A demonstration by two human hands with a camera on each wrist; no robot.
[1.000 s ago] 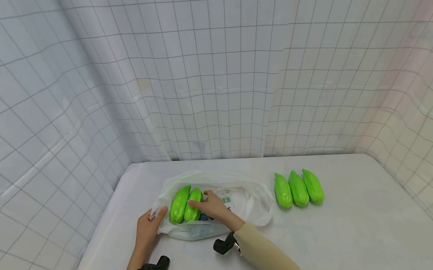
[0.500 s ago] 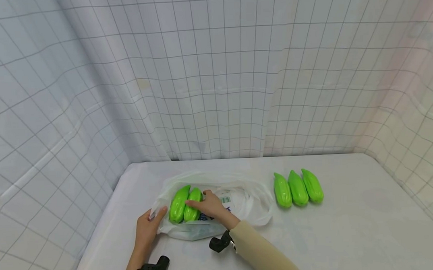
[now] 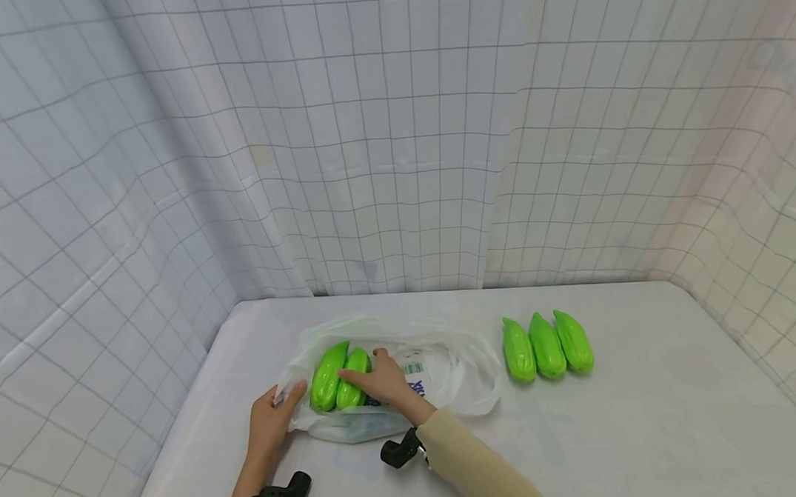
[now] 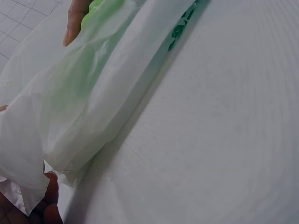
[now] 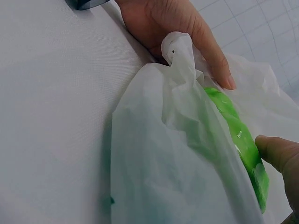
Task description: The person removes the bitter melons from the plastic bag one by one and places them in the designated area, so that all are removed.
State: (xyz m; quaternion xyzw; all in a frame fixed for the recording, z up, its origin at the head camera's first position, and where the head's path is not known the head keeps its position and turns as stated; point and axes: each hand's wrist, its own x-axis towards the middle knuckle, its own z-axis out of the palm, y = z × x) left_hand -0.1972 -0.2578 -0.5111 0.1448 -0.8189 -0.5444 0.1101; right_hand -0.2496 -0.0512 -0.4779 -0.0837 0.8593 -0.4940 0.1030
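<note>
A white plastic bag [image 3: 352, 428] lies on its side with its mouth spread wide. My left hand [image 3: 270, 422] pinches the bag's left rim between thumb and fingers; in the left wrist view, its fingertips [image 4: 52, 186] show by the crumpled film. Two glossy green toy vegetables, long with pointed ends, lie side by side inside: a left one [image 3: 329, 377] and a right one [image 3: 348, 394]. My right hand [image 3: 387, 382] reaches into the mouth and grips the right toy vegetable, thumb across its top. Its other fingers are partly hidden behind it.
Three more green toy vegetables [image 3: 547, 347] lie in a row right of the bag. Blue print and a barcode [image 3: 413, 368] show on the bag's inner film. Gridded white curtains [image 3: 394, 167] hang behind and beside the white table [image 3: 646, 430].
My right hand has shifted slightly left, and the right toy vegetable now sits a touch closer to the left one. My left hand keeps its hold on the bag rim.
</note>
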